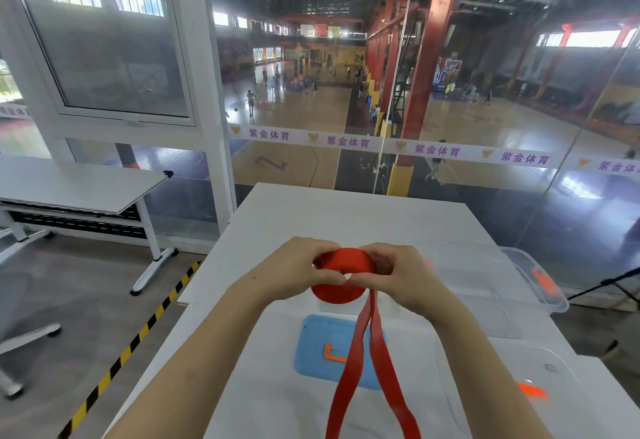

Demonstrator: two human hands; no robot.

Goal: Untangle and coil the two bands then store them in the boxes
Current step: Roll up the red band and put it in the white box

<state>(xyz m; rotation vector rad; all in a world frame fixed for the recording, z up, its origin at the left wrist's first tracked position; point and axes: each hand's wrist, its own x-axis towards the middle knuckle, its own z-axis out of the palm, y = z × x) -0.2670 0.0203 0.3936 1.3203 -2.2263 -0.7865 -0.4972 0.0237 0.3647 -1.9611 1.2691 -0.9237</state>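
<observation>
Table (pixel 346 217) below; left hand (pixel 298 270), right hand (pixel 403 276) partly cover red band (pixel 346 259).

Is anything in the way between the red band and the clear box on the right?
Nothing visible stands between the red band and the clear box. Its uncoiled tail hangs down over the blue lid.

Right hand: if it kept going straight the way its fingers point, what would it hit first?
The right hand would meet the coiled red band, which it grips; just beyond sits the left hand. Depth is uncertain from one view.
</observation>
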